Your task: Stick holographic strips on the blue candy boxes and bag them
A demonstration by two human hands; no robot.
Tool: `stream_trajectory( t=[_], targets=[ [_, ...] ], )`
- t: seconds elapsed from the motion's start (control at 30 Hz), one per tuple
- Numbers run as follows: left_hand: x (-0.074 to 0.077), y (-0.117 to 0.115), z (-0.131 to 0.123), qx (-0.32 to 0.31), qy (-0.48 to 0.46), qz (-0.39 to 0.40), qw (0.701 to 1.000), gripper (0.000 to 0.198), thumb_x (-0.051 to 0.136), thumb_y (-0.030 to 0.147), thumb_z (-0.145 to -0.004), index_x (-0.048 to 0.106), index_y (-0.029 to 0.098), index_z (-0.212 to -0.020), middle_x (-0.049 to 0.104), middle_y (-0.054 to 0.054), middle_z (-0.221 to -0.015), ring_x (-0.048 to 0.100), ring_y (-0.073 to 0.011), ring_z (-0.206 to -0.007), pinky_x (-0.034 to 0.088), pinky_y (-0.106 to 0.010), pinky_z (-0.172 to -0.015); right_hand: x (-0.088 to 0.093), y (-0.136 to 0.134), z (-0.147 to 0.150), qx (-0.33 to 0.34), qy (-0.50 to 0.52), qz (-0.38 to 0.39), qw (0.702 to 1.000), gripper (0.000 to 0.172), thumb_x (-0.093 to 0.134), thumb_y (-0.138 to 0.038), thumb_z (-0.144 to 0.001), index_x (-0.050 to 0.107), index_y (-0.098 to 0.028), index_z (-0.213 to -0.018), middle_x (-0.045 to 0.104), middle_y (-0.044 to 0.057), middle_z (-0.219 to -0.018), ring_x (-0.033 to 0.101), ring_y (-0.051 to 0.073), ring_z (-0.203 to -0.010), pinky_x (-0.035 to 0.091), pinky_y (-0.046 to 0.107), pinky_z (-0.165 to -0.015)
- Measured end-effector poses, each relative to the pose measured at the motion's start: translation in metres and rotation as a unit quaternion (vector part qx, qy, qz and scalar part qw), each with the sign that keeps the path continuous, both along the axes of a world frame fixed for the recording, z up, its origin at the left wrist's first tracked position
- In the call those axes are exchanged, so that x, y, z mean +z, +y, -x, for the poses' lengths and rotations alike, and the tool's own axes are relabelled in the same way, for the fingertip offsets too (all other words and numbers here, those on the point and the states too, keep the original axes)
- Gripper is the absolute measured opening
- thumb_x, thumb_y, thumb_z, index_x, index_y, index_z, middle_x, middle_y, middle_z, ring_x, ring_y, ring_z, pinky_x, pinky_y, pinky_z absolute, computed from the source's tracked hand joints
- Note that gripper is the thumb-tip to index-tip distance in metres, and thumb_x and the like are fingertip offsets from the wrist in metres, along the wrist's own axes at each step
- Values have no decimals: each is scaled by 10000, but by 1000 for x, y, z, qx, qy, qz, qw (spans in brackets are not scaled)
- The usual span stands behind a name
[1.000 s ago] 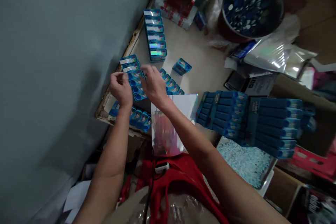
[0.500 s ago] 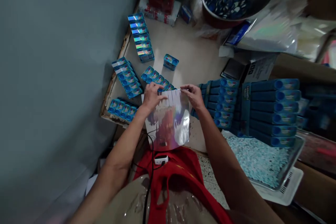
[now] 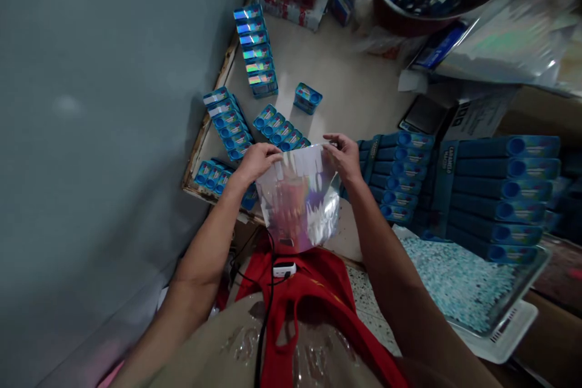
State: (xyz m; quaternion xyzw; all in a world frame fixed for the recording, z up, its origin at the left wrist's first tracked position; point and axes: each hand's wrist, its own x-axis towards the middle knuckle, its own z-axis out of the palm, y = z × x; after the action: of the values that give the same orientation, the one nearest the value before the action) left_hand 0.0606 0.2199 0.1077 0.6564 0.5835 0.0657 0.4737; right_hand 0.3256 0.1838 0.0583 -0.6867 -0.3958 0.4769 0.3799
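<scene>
Well, left hand (image 3: 257,162) pinching shiny sheet (image 3: 301,200) near its far left corner, right hand (image 3: 344,156) pinching far right corner. Sheet overlaps front edge of bench (image 3: 352,82), lower end above my red apron (image 3: 321,284). Short box row (image 3: 280,130) just beyond sheet, so tight there. Long blue packs (image 3: 500,179) crowd right side. Left box row (image 3: 230,127) close by wooden edge, wall (image 3: 113,109) right past it. Open room: mid-bench, around lone blue box (image 3: 308,99), on toward pot (image 3: 416,23).
</scene>
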Motion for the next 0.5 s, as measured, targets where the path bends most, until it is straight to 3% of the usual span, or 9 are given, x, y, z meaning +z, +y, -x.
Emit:
stream_trajectory(
  t=[0.07, 0.13, 0.23, 0.4, 0.5],
  targets=[
    [-1, -1, 3, 15, 1, 22, 1000, 150, 704, 220, -841, 843, 219, -896, 821, -52, -930, 720, -227, -871, 515, -307, -825, -3, 0, 0, 2, -55, -4, 998, 333, 629, -301, -778, 722, -163, -1066, 680, 40, -888, 604, 189, -811, 531, 362, -814],
    [-3, -2, 3, 29, 1, 36, 999, 151, 697, 210, -839, 844, 222, -871, 826, -46, -919, 721, -219, -846, 516, -296, -810, -1, -2, 5, 13, -169, -29, 985, 302, 609, -260, -824, 726, -175, -1088, 702, 95, -1051, 634, 240, -982, 526, 439, -938],
    [-5, -5, -1, 41, 2, 44, 998, 157, 688, 213, -846, 844, 224, -851, 830, -47, -927, 728, -222, -858, 521, -294, -817, 15, -9, 25, 73, -343, -91, 932, 294, 614, -220, -898, 736, -200, -1165, 643, 160, -1340, 556, 319, -1273, 431, 535, -1098],
    [-2, -7, -9, 41, 7, 42, 998, 179, 673, 205, -856, 851, 219, -862, 833, -61, -948, 734, -236, -886, 522, -301, -825, 41, -26, 77, 254, -406, -125, 869, 315, 532, -264, -1042, 724, -249, -1291, 690, 137, -1320, 558, 315, -1246, 418, 478, -1064],
    [1, -8, -11, 42, 16, 35, 998, 193, 663, 202, -863, 856, 217, -867, 832, -64, -946, 728, -233, -877, 515, -292, -806, 41, -35, 97, 275, -419, -131, 855, 342, 486, -289, -1075, 714, -249, -1326, 720, 122, -1306, 577, 311, -1231, 409, 467, -1048]
  ],
)
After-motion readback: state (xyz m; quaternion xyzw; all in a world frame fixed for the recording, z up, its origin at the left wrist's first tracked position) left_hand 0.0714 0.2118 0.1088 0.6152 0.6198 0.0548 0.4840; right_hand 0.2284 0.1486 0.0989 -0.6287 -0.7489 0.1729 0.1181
